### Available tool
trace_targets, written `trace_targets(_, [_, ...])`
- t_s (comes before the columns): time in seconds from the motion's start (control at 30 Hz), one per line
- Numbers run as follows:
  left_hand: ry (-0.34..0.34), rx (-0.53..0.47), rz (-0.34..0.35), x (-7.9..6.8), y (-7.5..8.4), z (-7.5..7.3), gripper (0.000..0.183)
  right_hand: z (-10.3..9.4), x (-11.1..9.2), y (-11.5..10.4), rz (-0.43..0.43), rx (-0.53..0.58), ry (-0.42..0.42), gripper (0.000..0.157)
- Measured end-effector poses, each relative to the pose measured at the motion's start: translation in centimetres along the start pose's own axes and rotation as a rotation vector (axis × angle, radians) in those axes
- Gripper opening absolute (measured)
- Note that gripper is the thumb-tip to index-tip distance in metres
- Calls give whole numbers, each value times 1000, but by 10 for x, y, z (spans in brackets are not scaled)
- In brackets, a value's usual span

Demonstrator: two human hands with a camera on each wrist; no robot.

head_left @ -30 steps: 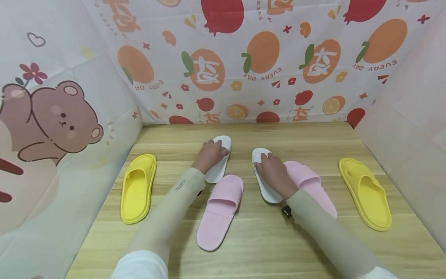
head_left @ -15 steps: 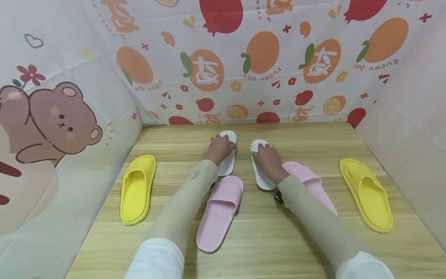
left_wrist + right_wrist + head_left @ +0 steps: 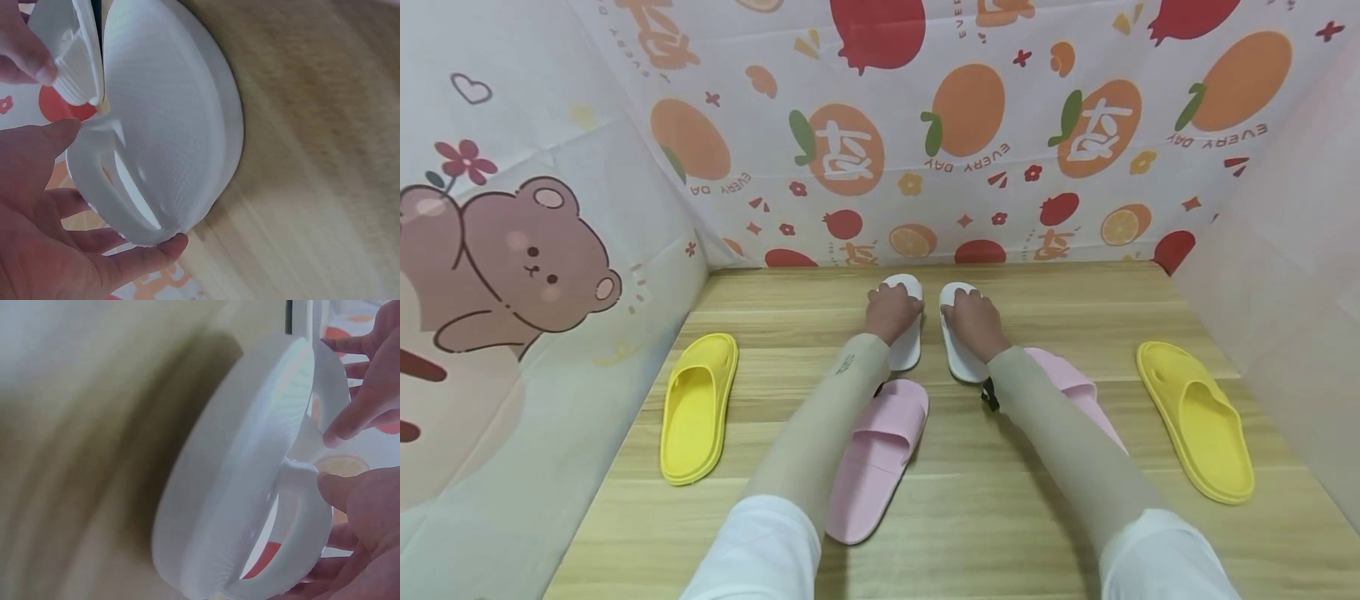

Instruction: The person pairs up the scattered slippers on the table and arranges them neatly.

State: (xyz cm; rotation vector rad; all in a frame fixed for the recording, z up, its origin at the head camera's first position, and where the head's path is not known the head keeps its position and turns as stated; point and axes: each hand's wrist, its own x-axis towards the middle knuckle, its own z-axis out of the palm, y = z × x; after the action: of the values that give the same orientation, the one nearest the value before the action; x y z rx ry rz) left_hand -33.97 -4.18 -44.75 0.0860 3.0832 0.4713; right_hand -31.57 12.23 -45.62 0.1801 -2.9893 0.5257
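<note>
Two white slippers lie side by side near the back of the wooden surface, toes toward the back cloth, a narrow gap between them. Over the left white slipper (image 3: 907,350) my left hand (image 3: 892,313) grips its strap (image 3: 103,181), thumb on one edge and fingers along the other in the left wrist view. My right hand (image 3: 976,325) holds the right white slipper (image 3: 959,354) by its strap (image 3: 306,550), as the right wrist view shows, with the slipper tilted there. Both hands cover much of the straps in the head view.
Behind my left forearm lies a pink slipper (image 3: 880,467); another pink slipper (image 3: 1075,387) is partly hidden by my right forearm. A yellow slipper (image 3: 692,417) stands far left, another yellow slipper (image 3: 1210,425) far right. A fruit-print cloth (image 3: 910,200) closes off the back.
Both hands have slid the white slippers farther back toward the cloth. The left one also moved right, so the two are now closer together and nearly even. Pink and yellow slippers stayed put.
</note>
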Motion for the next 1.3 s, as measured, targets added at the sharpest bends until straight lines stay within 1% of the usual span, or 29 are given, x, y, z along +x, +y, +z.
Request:
trace_targets(0.13, [6,4,-2,6,6,1,53,-1,12,-1,29,18,-2,39])
trace_targets(0.23, [1,0,-19,9,10,4,52,1,21,-1,41,16,3,38])
trace_targets(0.33, [6,-7,-36,11,14,7,51,3,29,-1,54,13,13,38])
trace_targets(0.47, [16,-39,-53,11,20,8,51,6,38,1,76,22,17,40])
trace_targets(0.6, [30,-56,-68,13,23,9,51,6,46,2,73,51,15,39])
trace_targets(0.77, [33,-67,-71,16,25,10,49,0,51,0,83,99,5,37])
trace_targets(0.87, [14,-80,-77,19,26,12,49,-3,50,-2,89,110,-25,37])
trace_targets(1.03, [-22,-103,-99,22,26,13,50,-1,52,-1,83,111,-84,40])
trace_targets(1.17, [-65,-116,-95,21,28,6,52,-2,56,2,99,87,-118,45])
trace_targets(1.2, [-74,-118,-87,24,27,6,52,-2,57,3,109,90,-125,46])
trace_targets(1.23, [-85,-126,-76,22,27,3,53,-3,58,5,119,99,-130,47])
trace_targets(1.3, [-109,-171,-63,21,26,-1,57,-6,58,8,142,133,-140,49])
